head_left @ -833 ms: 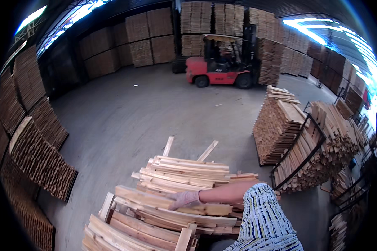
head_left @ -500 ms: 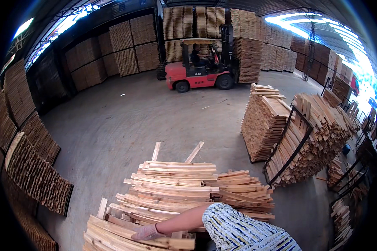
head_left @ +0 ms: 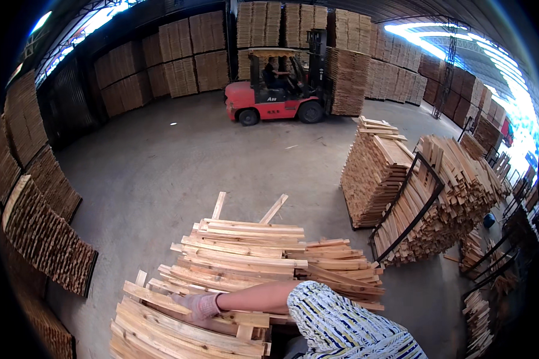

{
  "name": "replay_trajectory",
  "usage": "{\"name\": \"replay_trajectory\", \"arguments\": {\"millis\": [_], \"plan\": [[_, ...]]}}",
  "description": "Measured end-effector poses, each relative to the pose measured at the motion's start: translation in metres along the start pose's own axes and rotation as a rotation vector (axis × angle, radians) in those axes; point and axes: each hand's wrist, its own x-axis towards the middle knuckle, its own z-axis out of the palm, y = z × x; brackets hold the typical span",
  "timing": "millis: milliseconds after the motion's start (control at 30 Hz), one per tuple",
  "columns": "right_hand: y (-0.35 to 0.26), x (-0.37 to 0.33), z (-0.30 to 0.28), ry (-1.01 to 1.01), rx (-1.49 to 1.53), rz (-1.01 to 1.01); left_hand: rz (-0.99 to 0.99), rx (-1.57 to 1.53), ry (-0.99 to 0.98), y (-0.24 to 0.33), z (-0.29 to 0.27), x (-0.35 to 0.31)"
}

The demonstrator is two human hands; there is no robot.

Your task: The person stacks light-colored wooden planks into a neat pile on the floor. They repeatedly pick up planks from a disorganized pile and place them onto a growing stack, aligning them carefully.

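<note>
Evidently, we find the right hand [head_left: 199, 306], in a pale pinkish glove, on a sawn plank [head_left: 147, 295] at the lower left of the frame, among a loose pile of similar planks [head_left: 221, 272]. The fingers lie over the wood; we cannot tell whether they close around it. The left hand is out of view. We judge the plank stiff and fairly light, dry rather than slippery, unlikely to break, though its edges may splinter. We consider the sound hold to be around both long edges near mid-length, for balance. We note a red forklift [head_left: 263, 103] at upper centre, well apart.
</note>
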Motion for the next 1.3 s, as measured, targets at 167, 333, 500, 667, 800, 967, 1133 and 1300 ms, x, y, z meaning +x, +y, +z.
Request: {"name": "replay_trajectory", "arguments": {"millis": [167,333,500,667,800,967,1133,1300], "plan": [[0.023,0.021,0.076,0.208,0.183,0.022,-0.015,-0.038,0.09,-0.001,-0.056,0.017],[0.025,0.03,0.091,0.34,0.329,0.057,0.007,-0.224,0.333,0.014,-0.168,0.042],[0.042,-0.007,0.063,0.342,0.329,0.091,0.172,-0.586,0.362,0.053,-0.247,0.056],[0.064,-0.045,0.039,0.401,0.353,0.133,0.225,-1.015,0.286,0.042,-0.294,0.04],[0.081,-0.069,0.021,0.39,0.359,0.113,0.171,-1.348,0.091,0.019,-0.292,0.016],[0.142,-0.191,-0.041,0.287,0.542,0.587,-0.222,-2.077,-0.387,-0.038,-0.23,-0.059],[0.222,-0.249,0.023,0.673,0.028,0.641,-0.492,-2.411,-0.649,-0.072,-0.197,-0.112],[0.227,-0.151,-0.024,0.503,-0.069,0.505,-0.383,-1.946,-0.536,-0.071,-0.172,-0.116]]}}
